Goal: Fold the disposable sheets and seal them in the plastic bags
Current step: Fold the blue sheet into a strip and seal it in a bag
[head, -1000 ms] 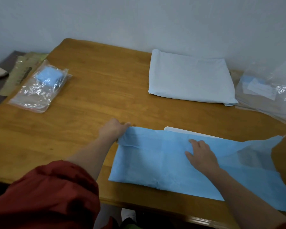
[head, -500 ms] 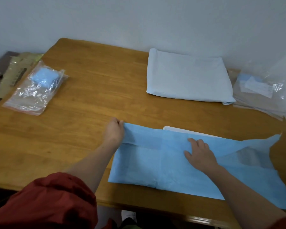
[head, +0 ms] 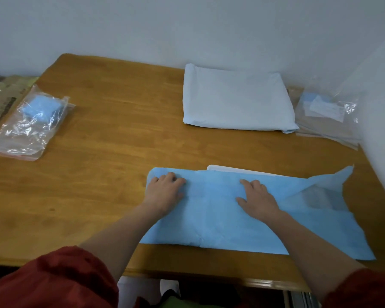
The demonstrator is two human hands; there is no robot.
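Observation:
A blue disposable sheet [head: 220, 221] lies partly folded at the near edge of the wooden table [head: 111, 134], its right end loose and raised. My left hand [head: 163, 192] rests on the sheet's far left corner, fingers slightly bent and pressing down. My right hand [head: 257, 198] lies flat on the sheet's middle with fingers spread. A white flat thing [head: 231, 168] peeks out behind the sheet's far edge. At the left edge lies a clear plastic bag [head: 29, 127] holding a small folded blue sheet [head: 40, 107].
A folded pale sheet [head: 236, 101] lies at the back of the table. To its right, by the wall, sits a stack of clear bags [head: 327, 116]. Printed packaging [head: 2, 98] lies off the far left corner. Red sleeves cover my upper arms.
My left hand moved from the sheet's left corner edge onto its top and now presses it down. The right hand stayed in place on the sheet.

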